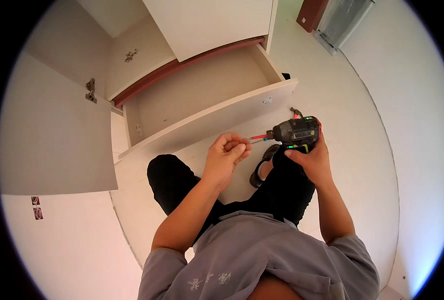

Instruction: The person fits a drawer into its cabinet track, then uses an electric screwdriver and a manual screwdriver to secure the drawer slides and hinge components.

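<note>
My right hand (313, 159) grips a black cordless drill driver (296, 131) with small green lights, held level over my right knee. Its red-sleeved bit (258, 137) points left. At the bit's tip, my left hand (228, 152) is closed in a pinch, thumb against fingers; whatever is between them is too small to make out. Beyond both hands, a pulled-out white drawer (204, 119) juts from the cabinet, with nothing visible inside except a small speck.
A grey cabinet door (57, 135) stands swung out at left, carrying a metal hinge (91, 91). Small metal fittings (130, 55) lie on the cabinet's bottom panel. A hammer (296, 112) shows past the driver. Plastic-wrapped panels (338, 25) lean at the far right wall.
</note>
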Demonstrator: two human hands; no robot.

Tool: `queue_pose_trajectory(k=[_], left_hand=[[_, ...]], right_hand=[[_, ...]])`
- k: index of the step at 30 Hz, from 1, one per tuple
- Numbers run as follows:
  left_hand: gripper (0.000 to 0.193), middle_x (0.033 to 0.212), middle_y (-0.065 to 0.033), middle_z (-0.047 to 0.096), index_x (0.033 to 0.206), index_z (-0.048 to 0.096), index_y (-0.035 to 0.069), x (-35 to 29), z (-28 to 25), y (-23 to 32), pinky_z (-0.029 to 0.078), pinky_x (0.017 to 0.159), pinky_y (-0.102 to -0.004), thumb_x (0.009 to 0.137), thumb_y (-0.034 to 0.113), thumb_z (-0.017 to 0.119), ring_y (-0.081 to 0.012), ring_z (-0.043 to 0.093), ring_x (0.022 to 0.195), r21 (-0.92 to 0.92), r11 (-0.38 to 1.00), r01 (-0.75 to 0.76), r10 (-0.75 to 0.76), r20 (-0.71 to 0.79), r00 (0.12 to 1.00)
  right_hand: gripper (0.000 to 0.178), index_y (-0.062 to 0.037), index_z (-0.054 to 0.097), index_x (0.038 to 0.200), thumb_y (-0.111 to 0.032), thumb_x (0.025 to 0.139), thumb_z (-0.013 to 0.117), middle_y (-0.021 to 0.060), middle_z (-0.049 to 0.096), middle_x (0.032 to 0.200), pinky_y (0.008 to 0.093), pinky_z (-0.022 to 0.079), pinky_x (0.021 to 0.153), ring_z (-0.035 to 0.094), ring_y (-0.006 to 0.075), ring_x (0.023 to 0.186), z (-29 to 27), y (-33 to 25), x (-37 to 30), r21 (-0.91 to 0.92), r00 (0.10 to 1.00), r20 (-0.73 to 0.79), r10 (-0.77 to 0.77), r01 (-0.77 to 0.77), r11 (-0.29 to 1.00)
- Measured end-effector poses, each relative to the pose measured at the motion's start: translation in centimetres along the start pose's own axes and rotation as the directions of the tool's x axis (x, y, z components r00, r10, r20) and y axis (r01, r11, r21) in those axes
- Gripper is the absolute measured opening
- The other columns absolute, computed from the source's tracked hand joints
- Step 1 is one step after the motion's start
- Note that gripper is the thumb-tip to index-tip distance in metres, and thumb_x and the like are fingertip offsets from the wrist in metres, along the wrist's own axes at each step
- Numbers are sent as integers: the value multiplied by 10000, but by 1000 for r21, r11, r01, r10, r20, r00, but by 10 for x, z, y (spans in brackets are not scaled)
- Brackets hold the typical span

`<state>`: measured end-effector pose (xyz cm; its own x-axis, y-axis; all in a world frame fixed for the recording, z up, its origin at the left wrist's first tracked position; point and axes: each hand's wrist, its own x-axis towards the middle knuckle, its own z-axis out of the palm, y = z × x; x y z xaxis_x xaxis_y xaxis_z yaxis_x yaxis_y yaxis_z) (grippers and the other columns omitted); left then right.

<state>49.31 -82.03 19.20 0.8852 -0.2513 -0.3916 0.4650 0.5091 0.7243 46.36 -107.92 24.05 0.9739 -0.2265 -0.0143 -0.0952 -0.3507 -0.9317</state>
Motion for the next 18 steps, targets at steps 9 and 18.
queue_pose_trajectory(k=[9,18], left_hand=[[168,1080,-118,724,1176,639,-5,-12,-24,-45,616,827,-265,1078,124,596,-161,715,891,-126,937,326,-341,-120,932],[306,962,-141,715,1194,600,5,-16,-7,-35,553,649,-280,1139,273,464,-150,666,721,308,942,132,-164,83,983]], right_hand=[[895,-42,484,1402,-251,677,966,170,748,1128,420,544,953,723,355,1089,-11,4,-6,-269,996,36,85,-72,960],[898,-45,479,1409,-234,676,962,174,751,1138,425,553,941,725,364,1088,-22,12,-17,-272,992,-13,123,-122,955]])
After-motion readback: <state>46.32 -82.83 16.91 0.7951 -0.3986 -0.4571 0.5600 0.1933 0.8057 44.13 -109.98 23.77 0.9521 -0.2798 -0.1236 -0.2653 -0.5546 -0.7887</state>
